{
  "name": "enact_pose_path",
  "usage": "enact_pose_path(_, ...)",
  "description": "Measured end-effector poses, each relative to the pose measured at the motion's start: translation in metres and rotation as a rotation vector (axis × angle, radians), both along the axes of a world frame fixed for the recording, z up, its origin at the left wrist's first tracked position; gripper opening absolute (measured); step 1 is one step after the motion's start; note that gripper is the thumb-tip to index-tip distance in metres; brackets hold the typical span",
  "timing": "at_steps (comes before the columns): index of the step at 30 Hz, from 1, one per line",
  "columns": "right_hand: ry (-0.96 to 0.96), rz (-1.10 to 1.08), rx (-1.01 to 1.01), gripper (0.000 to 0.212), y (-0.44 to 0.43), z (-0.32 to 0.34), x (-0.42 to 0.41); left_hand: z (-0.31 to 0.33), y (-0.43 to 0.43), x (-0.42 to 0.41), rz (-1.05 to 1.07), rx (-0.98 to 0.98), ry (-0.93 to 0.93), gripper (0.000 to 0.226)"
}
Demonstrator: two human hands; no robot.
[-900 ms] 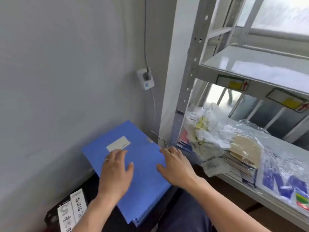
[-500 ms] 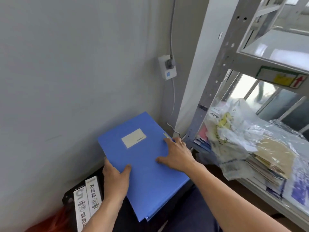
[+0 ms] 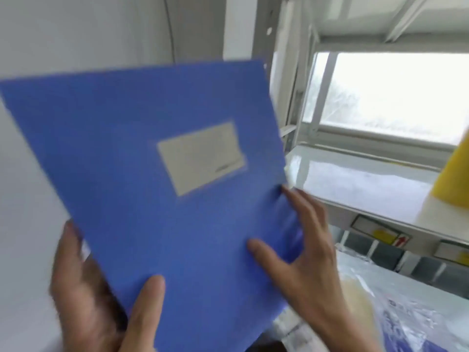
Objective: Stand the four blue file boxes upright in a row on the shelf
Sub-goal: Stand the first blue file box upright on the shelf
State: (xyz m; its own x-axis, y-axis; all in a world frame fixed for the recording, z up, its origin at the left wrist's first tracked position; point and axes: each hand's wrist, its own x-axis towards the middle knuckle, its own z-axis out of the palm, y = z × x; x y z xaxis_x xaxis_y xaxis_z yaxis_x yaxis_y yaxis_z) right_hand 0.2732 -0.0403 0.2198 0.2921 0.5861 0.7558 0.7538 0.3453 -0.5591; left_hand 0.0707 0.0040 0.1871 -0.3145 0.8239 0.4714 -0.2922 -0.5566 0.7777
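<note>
We've got a blue file box (image 3: 157,189) in the air w/ both grips clamped on it: left hand (image 3: 101,301) at bottom edge, right hand (image 3: 302,247) at side. Shelf (image 3: 355,184) just beside; next we'd likely turn it upright & set it there.

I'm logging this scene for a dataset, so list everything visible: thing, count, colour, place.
file box: one visible, blue with pale label, held up at centre
shelf: one, grey-white metal, right
yellow object: one, on the shelf at right edge; identity unclear
window: one, bright, behind the shelf
plastic-wrapped items: clear wrap, lower level, bottom right
wall: grey, left
left hand: gripping the box's lower edge
right hand: gripping its right edge
</note>
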Motion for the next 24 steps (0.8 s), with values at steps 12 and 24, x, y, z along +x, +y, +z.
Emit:
enact_pose_path(12,0.176,-0.167,-0.227,0.063,0.089,0.056,0.127,0.093,0.073,0.191,0.031,0.593,0.401,0.063)
enact_pose_path(24,0.581,0.046,-0.335,0.098,0.169,0.054,0.154,0.107,0.15,0.244,-0.085,0.496,0.734,0.07)
